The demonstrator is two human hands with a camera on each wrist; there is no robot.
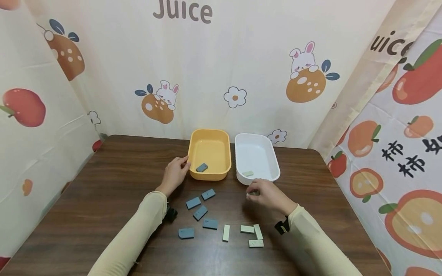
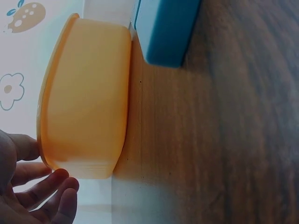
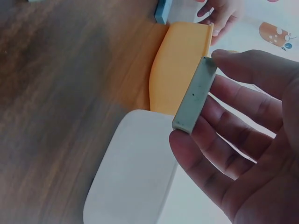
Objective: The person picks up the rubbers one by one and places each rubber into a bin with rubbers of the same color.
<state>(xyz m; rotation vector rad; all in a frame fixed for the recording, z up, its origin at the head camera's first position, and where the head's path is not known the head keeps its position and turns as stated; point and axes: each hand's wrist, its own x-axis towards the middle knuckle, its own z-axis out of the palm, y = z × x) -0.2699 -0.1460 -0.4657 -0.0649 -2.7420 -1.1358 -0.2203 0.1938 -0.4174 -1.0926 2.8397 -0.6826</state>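
Note:
In the right wrist view, my right hand [image 3: 252,126] pinches a pale green block [image 3: 195,95] between thumb and fingertips. The head view has this right hand [image 1: 266,194] at the near rim of the white bin [image 1: 276,168]; the held block is mostly hidden there. My left hand [image 1: 174,174] pinches the rim of the yellow bin [image 1: 210,177] at its left side, thumb and fingers around the edge in the left wrist view. One blue-grey block [image 1: 202,167] lies inside the yellow bin, and one pale green block [image 1: 248,173] inside the white one.
Several blue-grey blocks [image 1: 200,212] lie on the dark wooden table [image 1: 114,184] in front of the yellow bin. Nearer the front are several pale green blocks [image 1: 256,243], some touching. A printed curtain [image 1: 207,69] hangs behind the two bins.

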